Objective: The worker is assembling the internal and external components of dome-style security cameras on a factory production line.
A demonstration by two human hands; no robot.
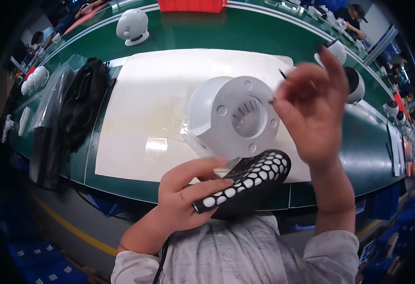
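My left hand (186, 191) is closed around one end of a black strip-like piece (259, 175) covered with white oval spots; its exact kind I cannot make out. It slants up to the right, close to my body. Just beyond it, a white rounded plastic housing (207, 113) lies with its ring-shaped underside facing me, showing round recesses and a slotted central opening. My right hand (314, 111) is raised to the right of the housing, slightly blurred. Its thumb and fingers are pinched, with small dark bits by the fingertips too small to name.
A pale sheet (131, 123) covers part of the green table (368, 142). Left lie a black bag (82, 104) and clear plastic (51, 102). Beyond stand a white fan-like device (132, 27) and a red bin (191, 4). More white devices (354, 85) sit right; other people work farther off.
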